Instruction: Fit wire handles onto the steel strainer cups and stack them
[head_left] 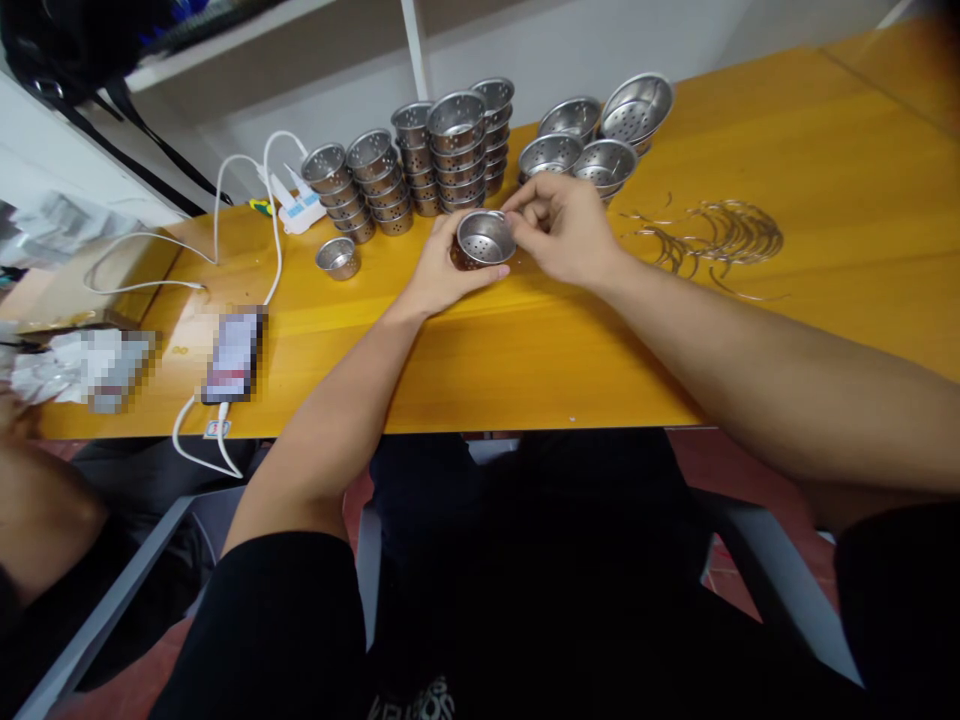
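Above the table, my left hand is wrapped round a small perforated steel strainer cup; its mouth tilts up toward me. My right hand has thumb and forefinger pinched together at the cup's right rim. What lies between those fingertips is too small to make out. Beyond both hands stand several stacks of like cups. Wider perforated bowls are nested behind my right hand. A pile of thin curved metal wires lies to the right of that hand. One single cup sits left of my left hand.
On the left, a phone with a white cable lies near the table's front edge. A white power strip is behind it. Plastic bags and a cardboard box are farther left, near another person's arm.
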